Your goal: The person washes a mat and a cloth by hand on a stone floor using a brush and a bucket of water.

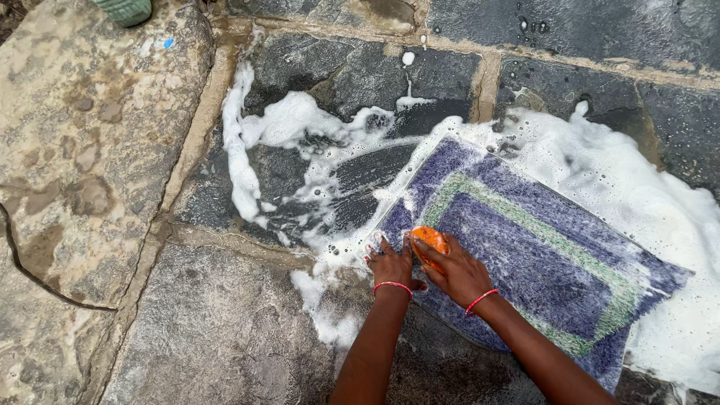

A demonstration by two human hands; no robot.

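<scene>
1. Green ribbed plastic container point(124, 10): cut off by the frame at the stone floor's point(217, 330) far left edge.
2. White soap foam point(289, 124): spread over dark wet slabs, ringing the mat.
3. Left hand point(390, 265): fingers spread, flat on the near left corner of the purple pile mat with green border point(525, 259).
4. Right hand point(457, 274): fingers closed around an orange scrubbing brush point(430, 240), pressed on the mat.

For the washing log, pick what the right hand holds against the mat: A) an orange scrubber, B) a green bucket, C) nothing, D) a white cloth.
A: the right hand grips an orange scrubber pressed on the purple mat.
</scene>
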